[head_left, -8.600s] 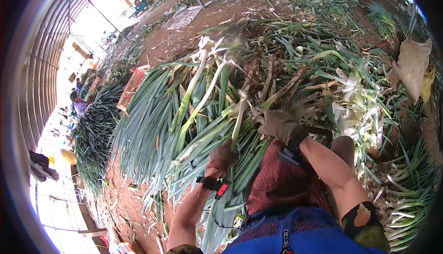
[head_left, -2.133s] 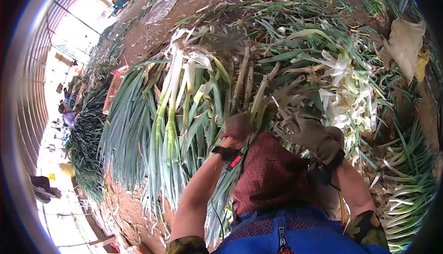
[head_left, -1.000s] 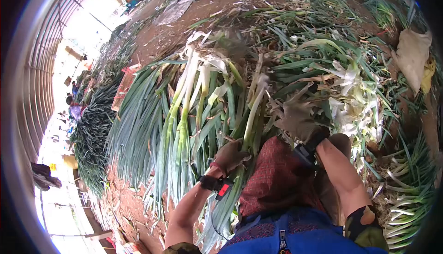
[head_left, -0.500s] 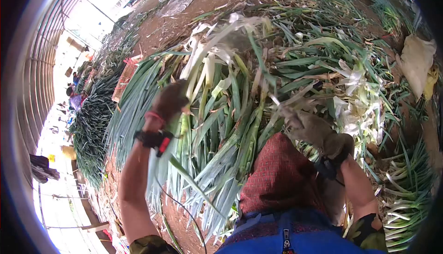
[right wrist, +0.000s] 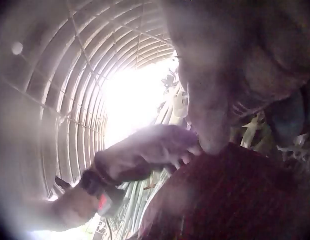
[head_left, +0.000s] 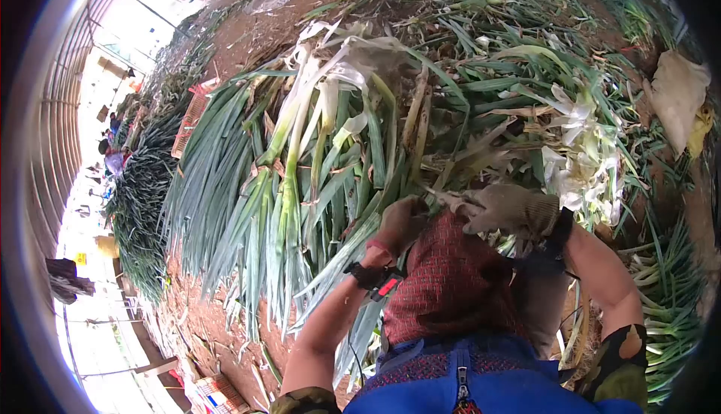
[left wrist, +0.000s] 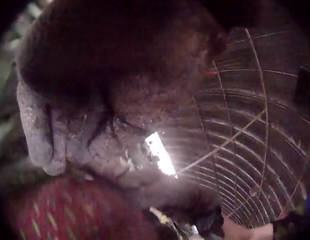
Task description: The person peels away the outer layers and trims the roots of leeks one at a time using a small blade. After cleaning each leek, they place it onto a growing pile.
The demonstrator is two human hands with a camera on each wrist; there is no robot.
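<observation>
Long green-and-white leeks (head_left: pixel 287 196) lie beside the left hand (head_left: pixel 403 220), fingers curled; whether it or the gloved right hand (head_left: pixel 518 210) holds anything is unclear. Leaves (head_left: pixel 214 155) look limp (grip the firmer white stems (head_left: pixel 302 97)).

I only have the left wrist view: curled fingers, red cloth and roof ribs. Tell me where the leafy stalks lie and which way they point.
Observer: In the head view, the stalks lie ahead and to the left of the left hand, white ends away from the person, green leaves toward them.
Operator: Now give me the right hand's side. Anything pale there?
Observer: Yes, a heap of whitish leaf scraps lies beyond the right hand, farther to the right.
Operator: Find me a crate.
Observer: An orange-red slatted crate shows at the far left edge of the stalks.
</observation>
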